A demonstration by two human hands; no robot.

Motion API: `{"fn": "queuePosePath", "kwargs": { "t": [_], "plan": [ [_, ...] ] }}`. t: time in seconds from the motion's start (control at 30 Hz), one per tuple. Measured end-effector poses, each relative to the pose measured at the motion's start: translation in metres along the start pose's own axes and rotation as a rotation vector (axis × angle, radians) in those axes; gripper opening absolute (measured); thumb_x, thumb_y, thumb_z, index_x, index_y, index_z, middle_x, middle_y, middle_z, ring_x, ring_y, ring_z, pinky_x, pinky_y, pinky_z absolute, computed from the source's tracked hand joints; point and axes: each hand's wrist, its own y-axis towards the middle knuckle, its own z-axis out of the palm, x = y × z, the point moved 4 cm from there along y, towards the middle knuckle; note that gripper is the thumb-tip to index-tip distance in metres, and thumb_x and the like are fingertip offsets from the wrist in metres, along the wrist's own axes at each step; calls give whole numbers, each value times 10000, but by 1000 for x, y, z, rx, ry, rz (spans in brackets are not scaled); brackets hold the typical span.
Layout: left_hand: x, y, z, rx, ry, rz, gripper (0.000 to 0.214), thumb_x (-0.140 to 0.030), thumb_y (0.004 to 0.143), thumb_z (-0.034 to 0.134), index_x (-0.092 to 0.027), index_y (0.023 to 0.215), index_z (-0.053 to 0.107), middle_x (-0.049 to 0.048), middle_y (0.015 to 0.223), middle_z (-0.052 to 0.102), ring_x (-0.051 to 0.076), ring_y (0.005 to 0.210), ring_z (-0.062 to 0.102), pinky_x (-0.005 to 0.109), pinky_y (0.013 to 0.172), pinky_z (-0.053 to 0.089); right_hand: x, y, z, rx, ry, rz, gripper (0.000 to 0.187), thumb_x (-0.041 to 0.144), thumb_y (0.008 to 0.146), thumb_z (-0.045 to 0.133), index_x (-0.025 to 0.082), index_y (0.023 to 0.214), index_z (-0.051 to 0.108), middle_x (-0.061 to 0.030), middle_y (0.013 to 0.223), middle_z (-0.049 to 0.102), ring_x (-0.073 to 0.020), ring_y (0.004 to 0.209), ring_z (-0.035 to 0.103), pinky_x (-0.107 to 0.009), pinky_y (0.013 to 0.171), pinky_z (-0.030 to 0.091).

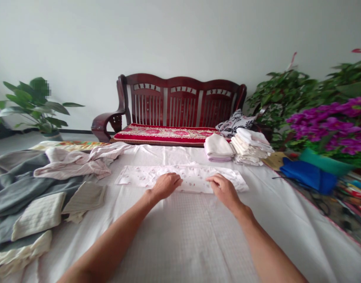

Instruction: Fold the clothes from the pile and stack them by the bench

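Note:
A white cloth with a small pinkish print (195, 181), perhaps a garment, lies folded into a long flat strip across the white-covered surface. Over its middle, near the front edge, my left hand (168, 185) rests with fingers curled together against the fabric. To the right of that, my right hand (226, 190) is also on the strip, its fingers bent and pinched toward the print. A short stretch of printed fabric shows between the two hands. The thumbs and the undersides of both hands are mostly hidden.
Folded white cloths (248, 147) and a cream folded piece (218, 146) stand at the back right. Grey clothes (18, 192) and a pale striped garment (77, 163) lie loosely on the left. Behind is a wooden bench (180, 98); a blue cloth (308, 175) lies right.

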Motion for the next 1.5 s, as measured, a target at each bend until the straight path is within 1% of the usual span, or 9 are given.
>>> {"fn": "queuePosePath", "kwargs": {
  "t": [0.07,0.2,0.37,0.57,0.73,0.97,1.1,1.27,1.5],
  "plan": [
    [-5,15,5,-46,-22,-59,246,-244,996,444,-194,934,677,50,939,693,189,912,650,284,825,472,6,19,7,-61,-57,23,349,203,923,404,217,1113,697,-79,1113,705,-213,1078,637,-360,952,496],
    [-19,33,30,-90,-14,13,299,-237,967,517,-170,1241,614,109,1275,642,232,1211,575,355,1055,422,22,45,45,78,-235,-27,483,236,949,375,147,1399,526,-149,1410,571,-243,1326,498,-410,1118,391],
    [-6,15,53,-32,121,-7,491,-439,996,468,-230,1441,490,137,1541,429,320,1443,356,524,1176,277,9,26,76,245,-462,63,541,398,990,391,178,1482,438,-140,1554,425,-297,1445,352,-504,1179,274],
    [40,-21,35,28,194,-77,576,-536,989,422,-286,1509,412,115,1597,352,322,1486,273,535,1195,210,-39,3,42,294,-577,150,578,445,1003,322,188,1516,389,-111,1601,351,-267,1476,297,-501,1188,242],
    [93,-56,11,64,263,-295,593,-534,999,372,-280,1536,372,123,1617,309,337,1495,245,560,1189,180,-84,-7,3,196,-704,205,578,433,979,342,158,1478,444,-122,1550,438,-260,1444,353,-466,1197,233],
    [164,-110,-21,71,307,-618,567,-482,1018,315,-292,1552,336,99,1628,293,345,1486,263,547,1153,258,-110,-11,0,133,-723,186,574,445,964,319,166,1441,475,-108,1508,497,-246,1399,421,-505,1196,216],
    [176,-117,-30,14,288,-672,548,-424,1013,345,-232,1524,391,134,1585,370,325,1450,343,471,1141,304,-113,-11,1,113,-719,160,562,455,956,321,193,1422,494,-100,1495,514,-249,1387,439,-504,1178,245],
    [177,-107,-39,-61,228,-726,445,-280,938,453,-204,1361,569,120,1391,591,269,1287,534,374,1076,386,-111,-13,-2,71,-733,101,528,426,955,321,195,1375,541,-104,1462,549,-245,1355,476,-491,1166,268],
    [184,-108,-54,-110,138,-934,442,-334,909,514,-144,1302,581,164,1265,664,288,1147,633,334,905,472,-114,-12,-1,13,-710,64,500,418,932,358,205,1327,580,-103,1406,600,-266,1298,526,-503,1139,303]
  ]
}}
